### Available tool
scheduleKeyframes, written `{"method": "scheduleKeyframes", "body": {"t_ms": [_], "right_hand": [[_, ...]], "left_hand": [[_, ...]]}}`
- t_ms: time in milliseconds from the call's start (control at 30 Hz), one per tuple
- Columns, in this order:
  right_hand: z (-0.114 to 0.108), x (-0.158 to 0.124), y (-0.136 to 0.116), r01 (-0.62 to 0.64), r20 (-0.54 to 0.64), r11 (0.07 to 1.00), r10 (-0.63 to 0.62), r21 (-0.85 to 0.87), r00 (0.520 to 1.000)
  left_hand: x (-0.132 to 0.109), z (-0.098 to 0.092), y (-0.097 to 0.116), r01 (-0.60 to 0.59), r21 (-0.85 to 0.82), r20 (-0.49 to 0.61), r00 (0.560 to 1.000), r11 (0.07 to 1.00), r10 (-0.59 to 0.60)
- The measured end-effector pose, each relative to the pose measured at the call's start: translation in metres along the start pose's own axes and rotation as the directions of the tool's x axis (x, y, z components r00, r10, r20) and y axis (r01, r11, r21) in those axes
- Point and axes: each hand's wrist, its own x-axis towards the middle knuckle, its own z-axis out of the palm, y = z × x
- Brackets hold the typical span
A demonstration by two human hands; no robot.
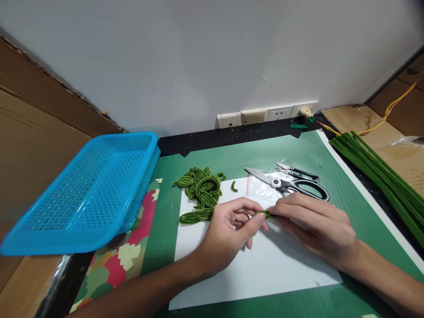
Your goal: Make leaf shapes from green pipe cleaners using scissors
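Between the fingertips of both hands is a short green pipe cleaner (269, 214), mostly covered by the fingers. My left hand (233, 227) pinches one end of it between thumb and forefinger. My right hand (314, 225) grips the other end, its fingers pressed together. Both are held above a white sheet (251, 269). Left of my left hand lies a heap of leaf shapes (200, 185) bent from green pipe cleaner. A small curved green scrap (234, 186) rests beside the heap. Just beyond my right hand lie scissors (276, 182) with black and grey handles.
A blue plastic basket (82, 185) stands at the left. Thread snips (298, 172) and a clear plastic bag (261, 187) lie by the scissors. A bundle of long green pipe cleaners (380, 181) is at the right. Wall sockets (280, 114) with a plugged-in cable line the back.
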Motion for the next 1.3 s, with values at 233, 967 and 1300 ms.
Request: {"method": "scheduleKeyframes", "body": {"t_ms": [233, 967, 1300], "right_hand": [[-0.003, 0.01, -0.007, -0.188, 0.039, 0.966, 0.184, 0.175, 0.982], [0.013, 0.003, -0.018, -0.193, -0.071, 0.981, 0.192, -0.007, 0.979], [0.018, 0.002, -0.016, 0.024, 0.023, 0.949, -0.018, -0.315, 1.0]], "left_hand": [[0.0, 0.002, -0.003, -0.001, -0.009, -0.03, 1.0, 1.0, 0.001], [-0.001, 0.002, -0.002, 0.006, 0.064, -0.025, 1.0, 0.998, -0.005], [-0.002, 0.003, -0.005, -0.003, 0.041, -0.039, 0.999, 0.999, 0.004]]}}
